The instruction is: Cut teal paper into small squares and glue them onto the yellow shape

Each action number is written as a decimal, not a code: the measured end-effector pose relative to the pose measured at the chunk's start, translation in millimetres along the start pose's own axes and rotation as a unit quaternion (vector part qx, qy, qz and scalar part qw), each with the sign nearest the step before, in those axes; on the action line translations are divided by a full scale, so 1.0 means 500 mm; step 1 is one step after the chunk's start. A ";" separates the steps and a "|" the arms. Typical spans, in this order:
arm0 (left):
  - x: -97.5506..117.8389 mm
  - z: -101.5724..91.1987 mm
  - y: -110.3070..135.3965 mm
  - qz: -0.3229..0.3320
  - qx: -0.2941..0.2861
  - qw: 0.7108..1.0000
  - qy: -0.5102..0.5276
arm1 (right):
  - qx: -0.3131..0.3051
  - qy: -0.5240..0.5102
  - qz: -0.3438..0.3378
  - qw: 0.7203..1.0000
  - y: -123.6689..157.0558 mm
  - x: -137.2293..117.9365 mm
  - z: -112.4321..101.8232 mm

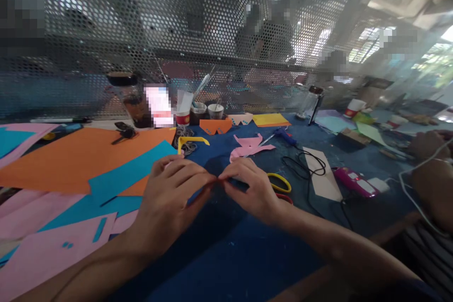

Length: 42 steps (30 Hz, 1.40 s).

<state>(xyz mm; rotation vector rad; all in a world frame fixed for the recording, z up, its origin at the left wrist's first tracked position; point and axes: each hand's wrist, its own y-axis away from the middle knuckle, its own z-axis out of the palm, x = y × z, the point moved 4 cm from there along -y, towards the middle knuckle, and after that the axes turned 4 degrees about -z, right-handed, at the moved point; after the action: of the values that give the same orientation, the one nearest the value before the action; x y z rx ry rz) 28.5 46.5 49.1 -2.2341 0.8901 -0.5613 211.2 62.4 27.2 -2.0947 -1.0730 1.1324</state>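
My left hand (pixel 173 193) and my right hand (pixel 249 191) meet fingertip to fingertip over the dark blue table (pixel 226 255). Both pinch a small dark blue piece (pixel 212 170) between them; its shape is hard to tell against the table. Just right of my right hand lie yellow-handled scissors (pixel 281 182). Beyond my hands rest a pink paper cut-out (pixel 247 147) and a yellow paper cut-out (pixel 193 141).
Orange (pixel 71 155), teal (pixel 130 172) and pink (pixel 42 250) paper sheets cover the left side. Cups (pixel 198 113) and a jar (pixel 132 99) stand by the perforated metal screen (pixel 177 33). A glue gun (pixel 356 181) with black cord lies right. Another person's arm (pixel 432 188) is at the far right.
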 end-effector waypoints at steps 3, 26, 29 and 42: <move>-0.005 0.005 0.015 0.022 0.002 1.000 -0.017 | -0.019 0.063 -0.068 0.996 0.003 -0.009 0.004; -0.009 0.010 0.052 0.002 0.009 0.999 0.052 | -0.093 -0.210 0.276 0.933 0.013 0.015 0.034; -0.006 0.010 0.045 -0.014 0.012 0.997 0.071 | -0.116 -0.288 0.316 0.896 0.015 0.021 0.039; -0.002 0.005 0.040 -0.030 0.026 0.996 0.085 | -0.095 -0.466 0.377 0.795 0.030 0.032 0.063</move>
<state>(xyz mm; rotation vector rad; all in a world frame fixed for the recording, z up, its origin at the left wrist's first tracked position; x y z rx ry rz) 20.4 36.9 33.0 -2.1961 0.8842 -0.8032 195.7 69.7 -7.0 -2.1650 -0.6748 2.7448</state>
